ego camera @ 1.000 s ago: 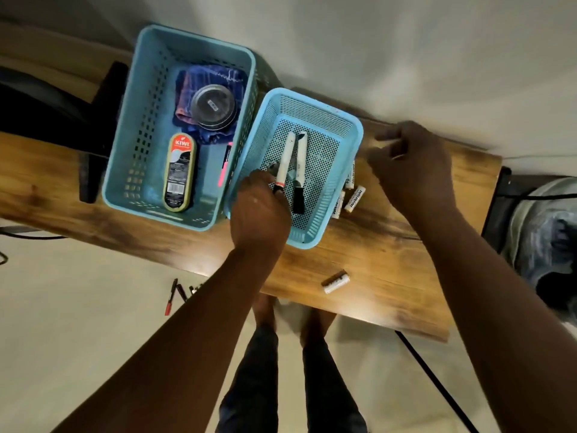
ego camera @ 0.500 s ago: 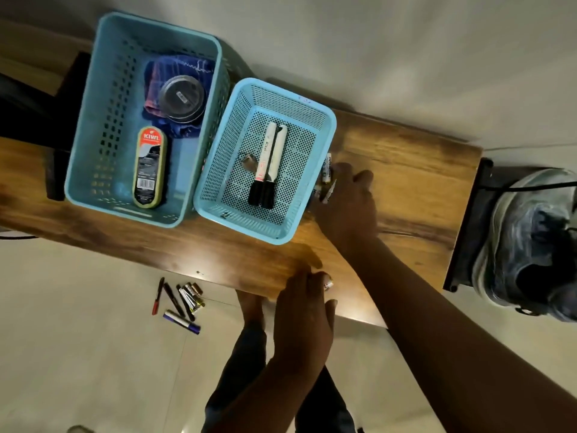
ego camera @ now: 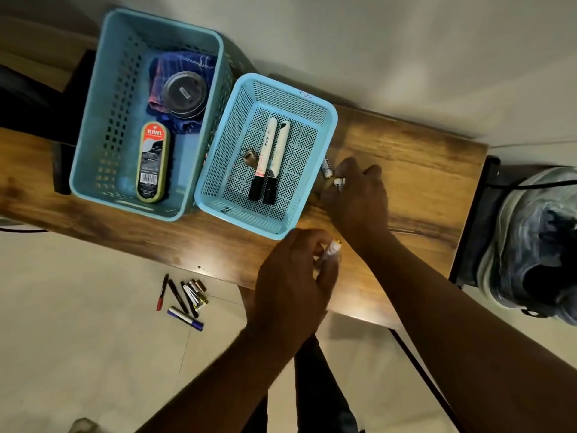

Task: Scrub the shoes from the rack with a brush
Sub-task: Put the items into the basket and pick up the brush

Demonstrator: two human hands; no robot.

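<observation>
Grey-blue shoe [ego camera: 530, 245] at the right edge, beyond the tabletop [ego camera: 421, 170] end, untouched.

Its upper looks streaked pale and dark (laces hard to make out). Left hand [ego camera: 290, 282] pinches a small white battery [ego camera: 329, 253] in curled fingers; right hand [ego camera: 359, 198] curls round similar batteries [ego camera: 327, 167] beside the small mesh basket [ego camera: 324, 126] holding two markers [ego camera: 270, 160]. The larger basket [ego camera: 93, 120] holds a "KIWI" polish sponge [ego camera: 153, 162], a tin [ego camera: 184, 93] and a cloth [ego camera: 162, 70].

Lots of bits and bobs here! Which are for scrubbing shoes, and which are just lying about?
For the shoe job: Kiwi shoe polish, round tin, cloth, grey shoe. No brush shows.

Just lying about: two markers in the small basket, batteries by the right hand, pens on the floor.
</observation>
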